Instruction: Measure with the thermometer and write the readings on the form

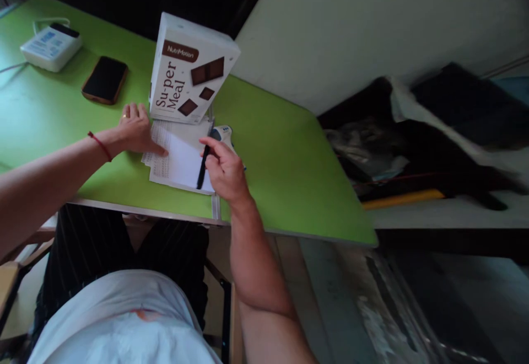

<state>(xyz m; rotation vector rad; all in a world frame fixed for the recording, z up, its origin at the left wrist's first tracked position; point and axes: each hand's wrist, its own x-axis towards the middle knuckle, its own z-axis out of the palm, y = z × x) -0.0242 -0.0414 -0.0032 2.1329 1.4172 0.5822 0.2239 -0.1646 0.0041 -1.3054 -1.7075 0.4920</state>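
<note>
White sheets of paper, printed with rows of small marks down the left side, lie on the green table. My left hand rests at their left edge, fingers spread on the tabletop and thumb on the paper. Over the right side of the sheets, my right hand is closed around a black pen, whose lower end points toward me. A white box with brown chocolate pictures stands upright just behind the paper. Partly hidden by my right hand is a small white and blue object.
A dark phone lies to the left of the box. Farther left sits a white device with cables. Beyond the table's right end, a shelf carries dark cloth and bags. A pale wall rises behind the table.
</note>
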